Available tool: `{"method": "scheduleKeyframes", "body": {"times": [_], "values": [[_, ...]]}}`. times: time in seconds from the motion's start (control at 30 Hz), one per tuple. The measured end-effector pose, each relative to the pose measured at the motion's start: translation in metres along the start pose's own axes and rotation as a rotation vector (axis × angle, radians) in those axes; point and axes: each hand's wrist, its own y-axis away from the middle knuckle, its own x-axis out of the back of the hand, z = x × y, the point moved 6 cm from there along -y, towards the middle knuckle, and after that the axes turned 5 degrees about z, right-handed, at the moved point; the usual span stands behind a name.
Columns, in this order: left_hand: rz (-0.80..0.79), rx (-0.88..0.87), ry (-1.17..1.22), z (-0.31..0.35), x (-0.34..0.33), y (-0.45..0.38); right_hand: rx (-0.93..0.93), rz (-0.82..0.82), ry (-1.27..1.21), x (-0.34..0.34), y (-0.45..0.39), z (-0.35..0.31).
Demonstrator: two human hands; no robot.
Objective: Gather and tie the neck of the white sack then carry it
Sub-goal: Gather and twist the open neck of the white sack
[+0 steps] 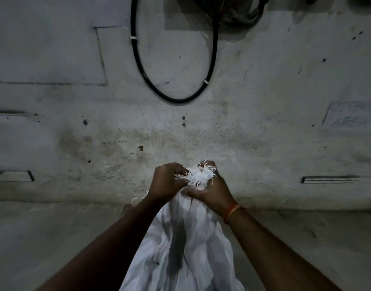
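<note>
Both hands (191,183) grip the woven white sack's (180,248) frayed, bunched neck (201,175).

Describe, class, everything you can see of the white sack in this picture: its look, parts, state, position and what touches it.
The white sack looks like thin woven plastic cloth, creased into long folds with dark shadows between them. Its body hangs or stands below the hands, running out of the bottom edge of the picture. The neck is bunched together, its frayed edge spraying loose white threads upward. The left hand and right hand both grip the gathered neck. No tie or knot shows yet.
</note>
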Motion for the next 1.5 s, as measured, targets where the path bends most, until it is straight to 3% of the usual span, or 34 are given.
{"method": "scheduleKeyframes", "body": {"times": [0.07,0.17,0.4,0.57,0.7,1.0,1.07,1.33,1.5], "values": [[0.0,-0.043,0.024,0.002,0.0,0.0,0.037,-0.016,0.018,-0.009,-0.001,0.0],[-0.037,-0.134,0.056,0.002,0.004,0.001,0.136,0.09,0.093,-0.004,-0.003,0.002],[-0.345,-0.229,0.057,-0.006,0.008,0.016,0.101,0.186,-0.005,0.012,-0.003,0.03],[-0.287,0.055,0.13,-0.037,0.01,0.018,0.068,0.161,-0.134,0.013,-0.006,0.037],[-0.383,0.02,-0.135,-0.045,0.002,0.008,0.059,0.115,-0.201,0.011,-0.006,0.032],[-0.718,-0.117,-0.417,-0.03,-0.028,0.014,0.078,0.05,-0.227,0.007,-0.003,0.029],[-0.643,-0.121,-0.502,-0.023,-0.034,0.015,0.099,0.046,-0.22,0.006,-0.003,0.028],[-0.033,0.046,-0.583,-0.031,-0.011,0.007,0.137,0.083,-0.204,0.018,-0.003,0.029],[0.021,0.093,-0.588,-0.046,0.003,0.0,0.09,0.17,-0.268,0.019,-0.004,0.037]]}}
